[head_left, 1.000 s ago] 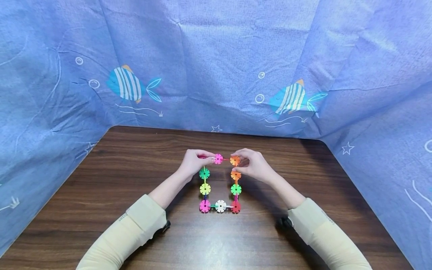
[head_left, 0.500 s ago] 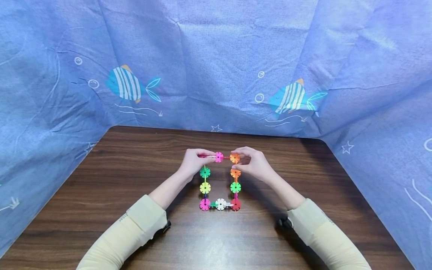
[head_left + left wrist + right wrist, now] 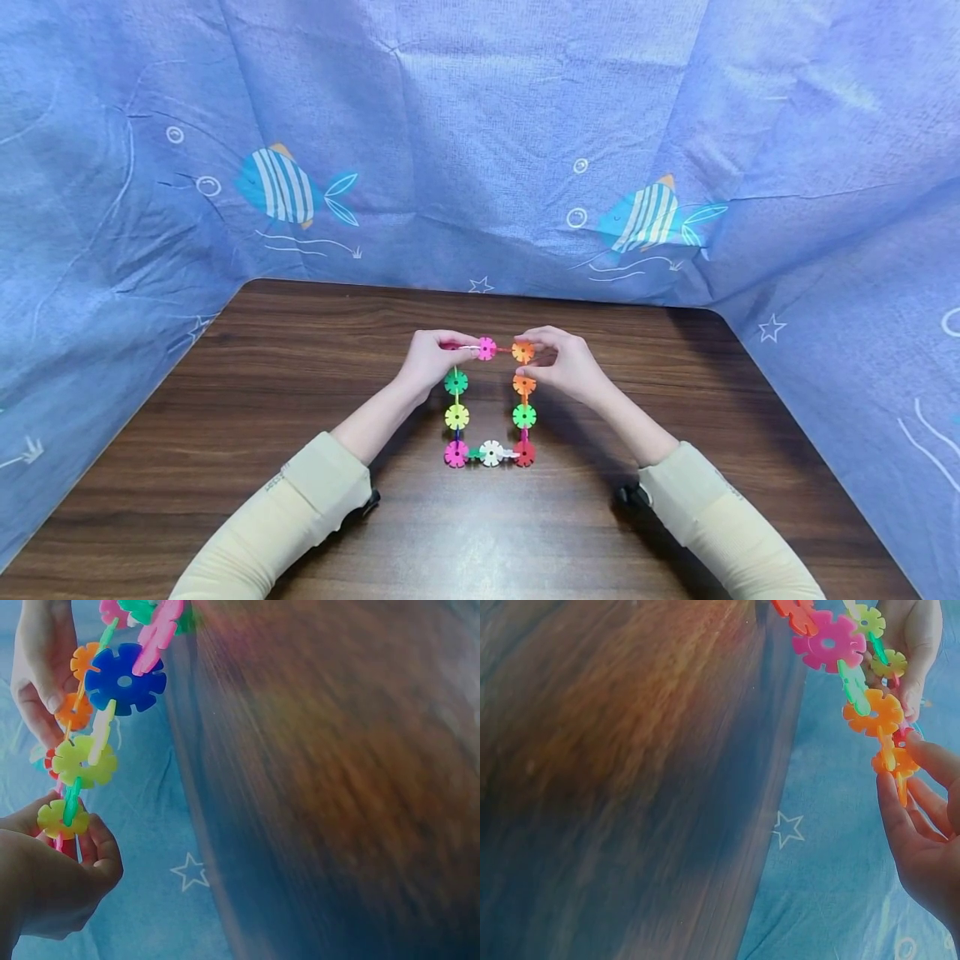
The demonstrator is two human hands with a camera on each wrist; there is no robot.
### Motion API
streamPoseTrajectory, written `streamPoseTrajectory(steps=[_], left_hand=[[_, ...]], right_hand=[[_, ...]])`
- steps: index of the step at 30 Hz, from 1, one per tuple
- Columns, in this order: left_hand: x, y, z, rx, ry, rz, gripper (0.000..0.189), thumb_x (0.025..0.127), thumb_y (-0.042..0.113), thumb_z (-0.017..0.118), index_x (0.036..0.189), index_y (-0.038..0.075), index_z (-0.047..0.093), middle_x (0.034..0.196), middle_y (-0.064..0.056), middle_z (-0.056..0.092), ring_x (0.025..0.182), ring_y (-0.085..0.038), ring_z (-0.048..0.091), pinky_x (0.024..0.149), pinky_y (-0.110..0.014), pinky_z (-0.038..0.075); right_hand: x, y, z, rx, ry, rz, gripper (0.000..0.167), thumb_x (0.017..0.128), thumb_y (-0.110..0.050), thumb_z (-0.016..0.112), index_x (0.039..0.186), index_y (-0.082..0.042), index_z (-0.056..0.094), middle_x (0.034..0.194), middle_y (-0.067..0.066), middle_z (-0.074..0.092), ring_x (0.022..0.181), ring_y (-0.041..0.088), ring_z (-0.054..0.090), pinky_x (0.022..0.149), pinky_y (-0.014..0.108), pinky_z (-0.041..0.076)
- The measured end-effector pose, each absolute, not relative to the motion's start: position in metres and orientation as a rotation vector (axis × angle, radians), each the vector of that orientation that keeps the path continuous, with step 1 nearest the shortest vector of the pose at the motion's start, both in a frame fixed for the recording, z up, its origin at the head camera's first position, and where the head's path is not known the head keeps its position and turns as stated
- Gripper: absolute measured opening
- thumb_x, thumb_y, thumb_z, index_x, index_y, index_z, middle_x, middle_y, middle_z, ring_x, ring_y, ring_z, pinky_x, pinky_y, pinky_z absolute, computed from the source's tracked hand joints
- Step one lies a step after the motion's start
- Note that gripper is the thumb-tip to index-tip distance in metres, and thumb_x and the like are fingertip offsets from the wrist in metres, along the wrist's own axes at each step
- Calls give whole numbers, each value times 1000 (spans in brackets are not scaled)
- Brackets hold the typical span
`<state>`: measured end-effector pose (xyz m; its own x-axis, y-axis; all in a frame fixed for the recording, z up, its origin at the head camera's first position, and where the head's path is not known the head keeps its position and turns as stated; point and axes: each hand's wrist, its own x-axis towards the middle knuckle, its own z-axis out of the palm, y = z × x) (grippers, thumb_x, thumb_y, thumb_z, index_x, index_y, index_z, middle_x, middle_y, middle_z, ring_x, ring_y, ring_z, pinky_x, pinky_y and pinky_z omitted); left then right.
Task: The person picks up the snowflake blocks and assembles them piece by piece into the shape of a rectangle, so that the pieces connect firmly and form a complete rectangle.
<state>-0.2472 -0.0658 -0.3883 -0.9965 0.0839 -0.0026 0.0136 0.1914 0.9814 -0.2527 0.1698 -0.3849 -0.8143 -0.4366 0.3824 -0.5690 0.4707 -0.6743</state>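
A rectangular ring of linked plastic snowflake discs (image 3: 491, 453) is held up between both hands in the head view. My left hand (image 3: 431, 362) pinches its far left corner. At the far right corner, my right hand (image 3: 562, 362) has thumb and fingers on the orange discs (image 3: 523, 383). The far side shows a pink disc (image 3: 487, 348) between the hands. A pink disc (image 3: 456, 454) and a red disc (image 3: 524, 453) form the near corners. In the left wrist view, a yellow disc (image 3: 63, 820) sits at the left fingers; the right wrist view shows an orange disc (image 3: 896, 761) in the right fingers.
The ring is over a dark wood-grain table (image 3: 480, 533). A blue cloth (image 3: 480, 150) printed with fish and stars hangs behind the table and along both its sides.
Both hands have kept their hold. Over the last second the disc ring has shifted very slightly toward the top of the head view, then stayed almost still.
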Motion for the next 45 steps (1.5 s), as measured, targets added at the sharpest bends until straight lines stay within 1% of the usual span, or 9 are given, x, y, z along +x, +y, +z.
streamPoseTrajectory(steps=[7,10,14,17,21,24,37,42,45], left_hand=[[-247,-64,-387,137,2385,1969,17,79,15,77,94,7,76,92,-7,73,79,-9,63,64,-24,50],[-247,-64,-387,171,2389,1970,18,78,14,78,94,7,76,93,-8,73,75,-10,61,59,-22,46],[-248,-64,-388,232,2409,1957,21,75,16,80,94,8,76,92,-7,73,72,-13,62,61,-29,50],[-245,-63,-384,292,2415,1948,21,74,16,81,93,8,76,90,-7,73,74,-12,65,69,-41,54],[-245,-62,-383,429,2512,1872,19,73,20,82,90,12,77,86,-4,73,68,-9,63,63,-32,54],[-249,-61,-388,545,2654,1769,16,72,25,82,86,17,77,83,2,73,65,-7,60,53,-21,45],[-246,-50,-387,784,2852,1654,5,74,17,81,79,16,78,79,4,72,72,-6,64,58,-20,49],[-244,-48,-385,860,2876,1601,6,76,19,79,80,15,78,82,4,72,77,-7,65,58,-20,49],[-243,-47,-385,863,2892,1575,6,76,20,79,79,15,78,81,5,72,74,-5,64,56,-19,47]], right_hand=[[-253,167,-386,907,-2533,1298,44,72,-8,82,112,-2,66,109,8,65,92,23,66,72,23,55],[-253,167,-385,892,-2540,1331,45,72,-8,82,113,-1,66,110,8,65,95,24,65,73,23,55],[-252,167,-384,875,-2549,1376,43,75,-11,80,114,-1,66,111,9,65,99,24,65,78,33,55],[-249,166,-379,869,-2555,1442,34,83,-9,73,114,2,65,112,13,65,96,26,66,78,39,55],[-239,162,-361,838,-2577,1558,25,89,1,61,112,9,63,110,23,64,88,32,67,74,43,55],[-233,160,-352,794,-2593,1616,24,87,6,61,110,13,62,104,26,65,85,33,68,74,47,54],[-247,163,-377,597,-2575,1686,19,82,-2,71,99,5,70,83,21,71,69,34,69,62,36,57],[-244,161,-377,594,-2564,1657,15,81,0,71,96,4,71,82,19,71,69,37,69,63,45,55],[-243,161,-378,601,-2583,1607,14,81,1,70,95,3,71,82,17,72,67,31,70,63,45,56]])
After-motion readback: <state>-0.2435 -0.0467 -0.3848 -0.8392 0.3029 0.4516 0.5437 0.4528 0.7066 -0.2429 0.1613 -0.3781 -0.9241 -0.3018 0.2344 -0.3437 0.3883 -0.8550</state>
